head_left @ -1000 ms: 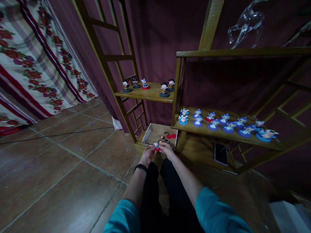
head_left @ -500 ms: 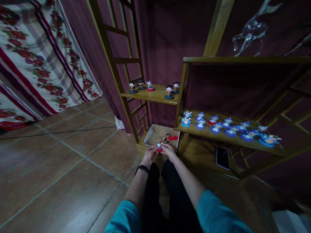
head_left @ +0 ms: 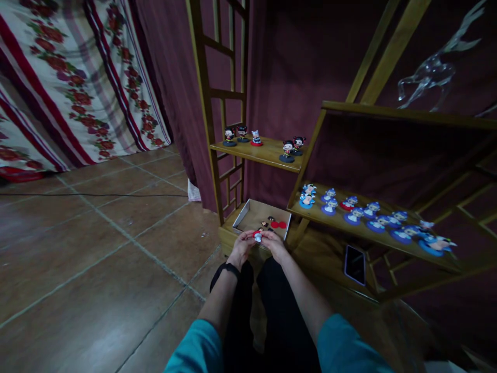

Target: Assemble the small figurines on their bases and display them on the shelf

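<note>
Between my two hands, over the front edge of a shallow box, is a small white figurine with a red base. My left hand is closed on its left side, a dark band around that wrist. The fingers of my right hand pinch it from the right. Inside the box lie two red discs and several small dark-haired figurine pieces; the hands partly hide some of them.
On the upper left shelf stand several black-haired figurines and a white one on a red base. The right shelf holds several blue and purple figurines. Below lies a phone. A glass deer stands above.
The figurine has been turned over in my hands, its red base now towards the top. My view has tilted and shifted, so the shelves appear slanted and farther right.
</note>
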A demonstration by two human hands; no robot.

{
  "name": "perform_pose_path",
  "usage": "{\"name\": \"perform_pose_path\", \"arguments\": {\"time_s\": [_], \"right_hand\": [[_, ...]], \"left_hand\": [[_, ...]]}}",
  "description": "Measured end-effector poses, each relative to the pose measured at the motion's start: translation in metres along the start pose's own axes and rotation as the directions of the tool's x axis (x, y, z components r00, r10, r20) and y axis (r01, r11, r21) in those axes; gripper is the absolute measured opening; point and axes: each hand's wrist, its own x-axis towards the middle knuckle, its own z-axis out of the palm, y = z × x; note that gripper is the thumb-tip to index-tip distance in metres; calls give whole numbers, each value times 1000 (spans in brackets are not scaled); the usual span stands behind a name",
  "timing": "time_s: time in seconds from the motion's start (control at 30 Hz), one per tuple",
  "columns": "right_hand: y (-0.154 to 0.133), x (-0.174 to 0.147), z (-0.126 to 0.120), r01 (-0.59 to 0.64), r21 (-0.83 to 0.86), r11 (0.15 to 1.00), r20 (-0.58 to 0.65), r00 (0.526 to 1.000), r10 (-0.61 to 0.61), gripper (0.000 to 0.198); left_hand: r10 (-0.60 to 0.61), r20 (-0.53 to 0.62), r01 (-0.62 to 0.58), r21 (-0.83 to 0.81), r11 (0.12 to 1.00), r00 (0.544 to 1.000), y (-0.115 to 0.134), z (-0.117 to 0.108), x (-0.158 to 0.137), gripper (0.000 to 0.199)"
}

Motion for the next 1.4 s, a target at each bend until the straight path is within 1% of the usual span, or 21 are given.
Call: {"name": "perform_pose_path", "arguments": {"time_s": [0.3,0.5,0.7,0.8,0.9,1.0,1.23,1.4], "right_hand": [[-6,-6,5,55,-46,997,-15,998,-56,32],[-2,-3,3,72,-30,997,-39,997,-73,28],[0,-2,0,71,-38,997,-20,997,-72,28],[3,-2,-1,53,-42,998,-26,998,-54,30],[4,-3,-2,13,-42,999,-18,1000,-13,31],[5,-2,-2,-12,-66,998,-50,999,9,33],[7,1,-2,-28,-80,996,-61,998,23,33],[8,3,-3,-50,-54,997,-63,997,46,29]], "left_hand": [[48,64,-47,-21,999,997,2,1,-3,38],[46,59,-45,-21,999,997,2,1,-4,38],[52,58,-50,-31,998,997,0,0,-4,38],[35,50,-33,-39,999,998,-1,0,-2,35],[-16,11,16,-25,1000,1000,-2,-1,-1,27],[-41,-16,41,12,999,999,-3,-1,0,21],[-59,-26,60,49,997,998,-2,-1,0,13],[-82,-7,82,27,996,997,-2,0,2,14]]}}
